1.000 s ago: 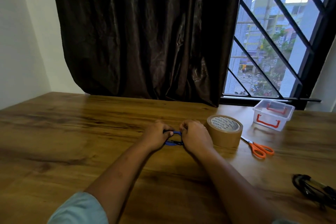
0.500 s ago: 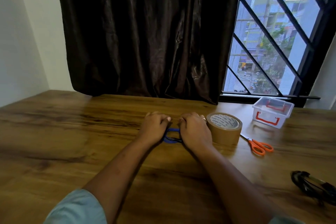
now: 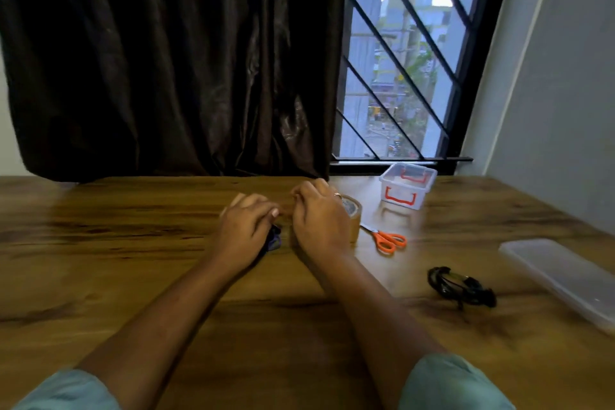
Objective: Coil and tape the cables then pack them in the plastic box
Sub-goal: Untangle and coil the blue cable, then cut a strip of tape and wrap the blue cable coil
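My left hand (image 3: 246, 230) is closed over a small blue cable coil (image 3: 275, 240), which peeks out at its right side just above the wooden table (image 3: 133, 260). My right hand (image 3: 321, 221) is beside it, fingertips pinched near my left thumb on what looks like a strip of brown tape; motion blur hides the detail. The brown tape roll (image 3: 354, 215) stands right behind my right hand, mostly covered by it. A coiled black cable (image 3: 461, 286) lies on the table to the right. The clear plastic box (image 3: 407, 186) with red handles sits by the window, without its lid.
Orange-handled scissors (image 3: 387, 240) lie between the tape roll and the black cable. A clear lid (image 3: 565, 276) rests near the table's right edge. A dark curtain (image 3: 166, 60) and a barred window (image 3: 399, 76) stand behind the table, a wall at the right.
The view has swung right, bringing the lid into sight. The blue coil, earlier held between both hands, is now gathered under my left hand. My right hand has moved against the tape roll.
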`<move>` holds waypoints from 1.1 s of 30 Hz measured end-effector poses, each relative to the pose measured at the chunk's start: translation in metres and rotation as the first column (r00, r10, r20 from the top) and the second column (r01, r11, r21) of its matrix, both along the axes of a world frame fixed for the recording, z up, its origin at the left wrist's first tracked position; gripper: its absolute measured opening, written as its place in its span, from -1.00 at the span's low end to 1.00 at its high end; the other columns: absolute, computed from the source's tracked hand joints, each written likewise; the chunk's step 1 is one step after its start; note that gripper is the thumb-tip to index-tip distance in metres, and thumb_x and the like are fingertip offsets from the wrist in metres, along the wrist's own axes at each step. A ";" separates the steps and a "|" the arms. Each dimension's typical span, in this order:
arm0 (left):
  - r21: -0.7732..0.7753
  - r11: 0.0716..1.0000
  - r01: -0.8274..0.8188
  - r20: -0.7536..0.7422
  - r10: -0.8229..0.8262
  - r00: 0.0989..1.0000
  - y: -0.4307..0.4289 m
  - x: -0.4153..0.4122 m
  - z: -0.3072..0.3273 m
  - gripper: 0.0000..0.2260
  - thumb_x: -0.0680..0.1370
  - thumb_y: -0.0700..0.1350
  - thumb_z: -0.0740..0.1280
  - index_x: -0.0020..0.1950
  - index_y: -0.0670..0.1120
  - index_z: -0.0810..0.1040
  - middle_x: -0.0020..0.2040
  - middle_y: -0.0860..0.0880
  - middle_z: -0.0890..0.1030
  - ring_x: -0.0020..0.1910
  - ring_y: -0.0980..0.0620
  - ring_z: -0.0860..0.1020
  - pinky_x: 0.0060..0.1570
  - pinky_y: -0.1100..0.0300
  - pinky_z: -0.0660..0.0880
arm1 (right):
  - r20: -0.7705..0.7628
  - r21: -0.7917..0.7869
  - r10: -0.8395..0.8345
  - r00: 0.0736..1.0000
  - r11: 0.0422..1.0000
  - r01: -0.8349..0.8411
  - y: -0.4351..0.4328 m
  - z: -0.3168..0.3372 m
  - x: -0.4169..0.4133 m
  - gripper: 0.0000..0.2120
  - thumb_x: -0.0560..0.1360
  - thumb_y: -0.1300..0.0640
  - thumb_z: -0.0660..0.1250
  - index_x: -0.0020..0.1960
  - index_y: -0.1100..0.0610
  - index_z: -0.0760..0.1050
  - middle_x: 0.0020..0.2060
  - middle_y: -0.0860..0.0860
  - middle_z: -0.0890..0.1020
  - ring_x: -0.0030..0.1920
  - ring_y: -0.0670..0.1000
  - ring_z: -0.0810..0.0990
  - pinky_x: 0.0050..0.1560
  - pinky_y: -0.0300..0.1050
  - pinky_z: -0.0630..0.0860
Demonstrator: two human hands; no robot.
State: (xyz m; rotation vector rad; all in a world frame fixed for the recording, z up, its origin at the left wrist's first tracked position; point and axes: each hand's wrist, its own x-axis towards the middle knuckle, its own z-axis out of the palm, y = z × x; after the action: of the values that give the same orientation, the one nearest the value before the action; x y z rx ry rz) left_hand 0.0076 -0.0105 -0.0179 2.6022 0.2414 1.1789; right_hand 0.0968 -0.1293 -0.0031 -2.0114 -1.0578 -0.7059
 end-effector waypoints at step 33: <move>-0.049 0.943 -0.329 -0.405 0.282 0.869 -0.049 0.070 -0.008 -0.42 0.27 0.50 0.19 0.18 0.22 0.40 0.18 0.10 0.56 0.26 -0.03 0.40 0.29 -0.25 0.04 | -0.459 0.108 0.271 0.846 0.962 -0.250 -0.070 -0.027 0.103 -0.66 0.34 0.28 0.50 -0.01 -0.07 0.58 -0.12 -0.17 0.54 -0.07 -0.15 0.52 -0.18 -0.44 0.38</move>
State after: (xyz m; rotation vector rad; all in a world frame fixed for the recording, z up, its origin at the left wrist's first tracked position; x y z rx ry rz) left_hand 0.0778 -0.0592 -0.0262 2.7389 0.8085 0.6779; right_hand 0.1997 -0.1989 -0.0296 -1.8196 -0.9785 -0.0802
